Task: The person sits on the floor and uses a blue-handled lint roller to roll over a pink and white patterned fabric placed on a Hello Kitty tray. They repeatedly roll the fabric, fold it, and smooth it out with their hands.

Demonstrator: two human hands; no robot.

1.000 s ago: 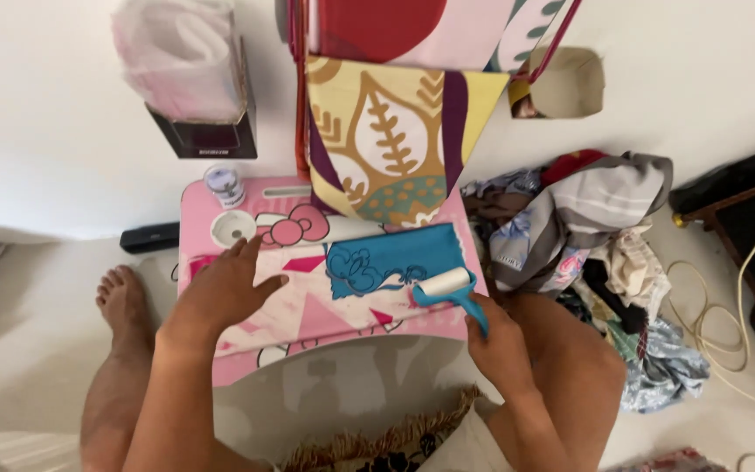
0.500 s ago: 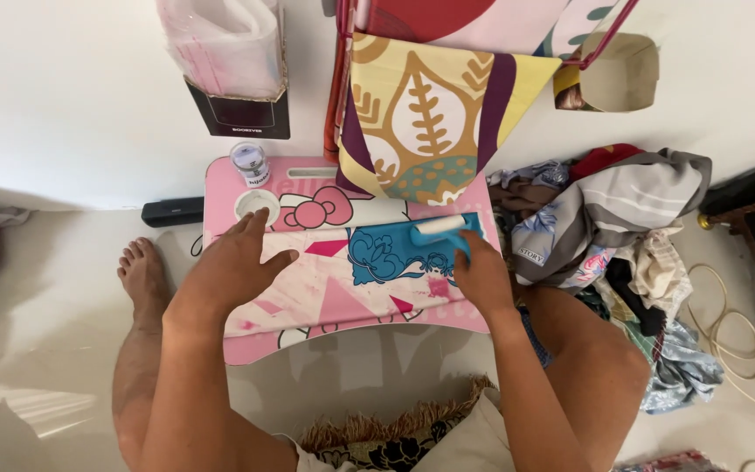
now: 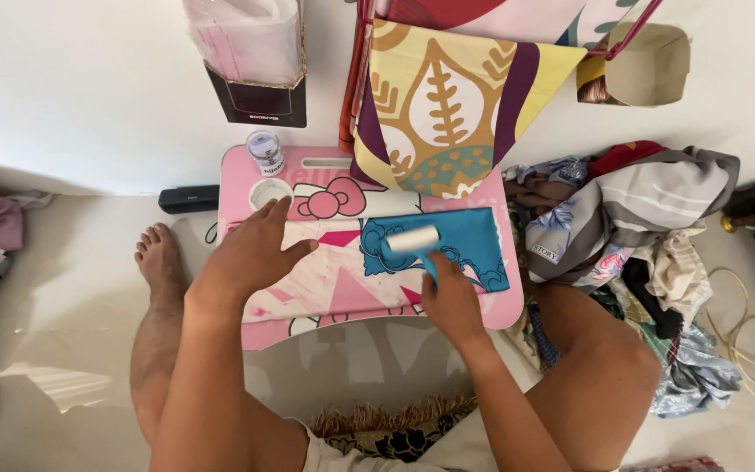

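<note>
White floor, seen from above; I see a small pink lap table (image 3: pixel 246 175) set low between the person's knees. Left hand (image 3: pixel 251 253) lies flat, fingers spread apart, palm pressing a pink-and-white patterned cloth (image 3: pixel 342 280) onto the tabletop. Right hand (image 3: pixel 449 301) is closed around the blue handle of a lint roller (image 3: pixel 412 240); the white roll sits just beyond the fingertips, lying on a blue cloth (image 3: pixel 474 240) that overlaps the pink one. Beyond the left fingertips: a round cup hole in the table, then a small clear jar (image 3: pixel 266 150). A black remote (image 3: pixel 188 198) lies on the floor just outside the left hand's side of the table. Yellow leaf-print fabric (image 3: pixel 447 105) hangs over the far table edge. Heap of clothes (image 3: pixel 648 227) lies well out past the right hand. Bare foot (image 3: pixel 161 262) rests beside the left forearm.
</note>
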